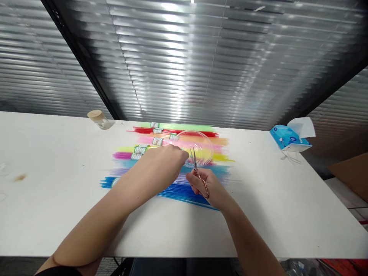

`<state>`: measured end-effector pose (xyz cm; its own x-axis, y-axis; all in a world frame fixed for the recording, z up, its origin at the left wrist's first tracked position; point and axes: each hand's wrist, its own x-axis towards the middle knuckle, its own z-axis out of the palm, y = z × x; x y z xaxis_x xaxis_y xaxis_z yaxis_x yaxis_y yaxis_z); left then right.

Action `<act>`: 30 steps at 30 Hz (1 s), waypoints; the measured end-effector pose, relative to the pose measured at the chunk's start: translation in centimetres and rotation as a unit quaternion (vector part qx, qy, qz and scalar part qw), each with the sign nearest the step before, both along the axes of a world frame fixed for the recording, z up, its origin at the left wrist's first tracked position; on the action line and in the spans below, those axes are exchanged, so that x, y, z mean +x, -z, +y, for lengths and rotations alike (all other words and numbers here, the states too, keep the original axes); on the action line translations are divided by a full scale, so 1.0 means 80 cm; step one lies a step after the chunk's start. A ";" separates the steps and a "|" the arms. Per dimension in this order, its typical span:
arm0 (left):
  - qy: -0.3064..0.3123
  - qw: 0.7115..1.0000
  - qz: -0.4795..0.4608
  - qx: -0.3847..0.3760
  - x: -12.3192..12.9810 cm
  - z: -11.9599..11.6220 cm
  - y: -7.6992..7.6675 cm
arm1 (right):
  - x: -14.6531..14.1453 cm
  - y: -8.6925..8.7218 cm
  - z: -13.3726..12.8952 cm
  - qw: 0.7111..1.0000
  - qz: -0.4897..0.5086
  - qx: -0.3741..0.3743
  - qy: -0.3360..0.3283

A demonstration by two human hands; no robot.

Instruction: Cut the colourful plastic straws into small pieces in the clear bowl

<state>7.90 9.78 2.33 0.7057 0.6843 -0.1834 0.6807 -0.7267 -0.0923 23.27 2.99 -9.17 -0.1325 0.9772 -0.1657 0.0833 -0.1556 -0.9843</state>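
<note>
In my right hand [212, 188] is a pair of scissors [196, 169] with rose-gold handles, its blades slightly apart and pointing away from me. My left hand [163, 163] is closed in a pinch just left of the blade tips. Its fingertips are turned from view, so whatever they hold cannot be made out. Beyond both hands, a clear plastic bowl [212, 147] stands on the bundles and has small coloured bits at its bottom. Under the hands lie thin blue sticks [184, 194]; farther back are red sticks [201, 133], pink, yellow and purple ones [120, 155], with paper labels around several bundles.
A jar [100, 120] with a wooden lid is at the back left of the white table [57, 199]. At the back right sits a blue tissue pack [290, 138]. Metal blinds [172, 57] rise behind the table, and a cardboard box [350, 174] is off its right edge.
</note>
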 end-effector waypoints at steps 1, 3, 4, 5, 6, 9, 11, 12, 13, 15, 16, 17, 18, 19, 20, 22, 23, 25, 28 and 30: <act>0.000 1.000 -0.003 -0.003 0.000 0.000 0.000 | 0.000 0.000 0.000 1.000 -0.005 0.001 -0.002; -0.001 1.000 -0.007 -0.007 0.001 0.000 0.000 | 0.000 -0.001 0.000 1.000 -0.010 0.002 -0.002; -0.002 1.000 -0.007 -0.008 0.001 0.000 0.000 | -0.001 -0.001 0.000 1.000 -0.011 0.003 -0.001; -0.002 1.000 -0.007 -0.008 0.001 0.000 -0.001 | -0.001 -0.001 0.000 1.000 -0.011 0.003 0.000; -0.003 1.000 -0.006 -0.008 0.001 0.000 -0.001 | -0.001 -0.002 -0.001 1.000 -0.010 0.004 0.000; -0.006 1.000 -0.004 -0.006 0.001 -0.001 -0.002 | -0.001 -0.002 -0.001 1.000 -0.006 0.007 -0.003; -0.005 1.000 -0.004 -0.002 0.000 -0.002 -0.003 | -0.001 -0.002 0.000 1.000 -0.004 0.006 -0.002; -0.004 1.000 -0.005 0.000 0.000 -0.002 -0.003 | -0.001 -0.001 0.000 1.000 -0.002 0.005 -0.002; -0.003 1.000 -0.006 0.001 0.000 -0.002 -0.003 | -0.002 -0.001 0.001 1.000 0.000 0.005 -0.002; -0.001 1.000 -0.007 0.005 0.001 -0.002 -0.002 | -0.002 -0.001 0.002 1.000 0.004 0.006 -0.002; -0.001 1.000 -0.007 0.007 0.001 -0.002 -0.002 | -0.002 -0.001 0.002 1.000 0.005 0.007 -0.002; -0.001 1.000 -0.008 0.010 0.001 -0.002 -0.002 | -0.002 -0.001 0.001 1.000 0.005 0.008 -0.002; -0.001 1.000 -0.009 0.012 0.001 -0.002 -0.002 | -0.002 -0.001 0.001 1.000 0.004 0.008 -0.002; -0.001 1.000 -0.010 0.014 0.001 -0.002 -0.003 | -0.002 -0.001 0.000 1.000 0.003 0.007 -0.003; -0.002 1.000 -0.011 0.016 0.001 -0.002 -0.003 | -0.002 -0.001 0.000 1.000 0.002 0.007 -0.003; -0.003 1.000 -0.012 0.016 0.001 -0.001 -0.003 | -0.001 -0.001 -0.001 1.000 0.003 0.005 -0.004; -0.004 1.000 -0.012 0.014 0.001 -0.001 -0.004 | -0.001 0.000 -0.001 1.000 0.006 0.004 -0.003; -0.005 1.000 -0.012 0.009 0.001 -0.002 -0.004 | -0.001 0.001 0.000 1.000 0.011 0.005 -0.003; -0.004 1.000 -0.015 0.010 0.001 -0.003 -0.004 | -0.002 0.001 0.001 1.000 0.014 0.009 -0.001; -0.003 1.000 -0.019 0.010 0.001 -0.003 -0.004 | -0.002 0.002 0.002 1.000 0.014 0.010 0.001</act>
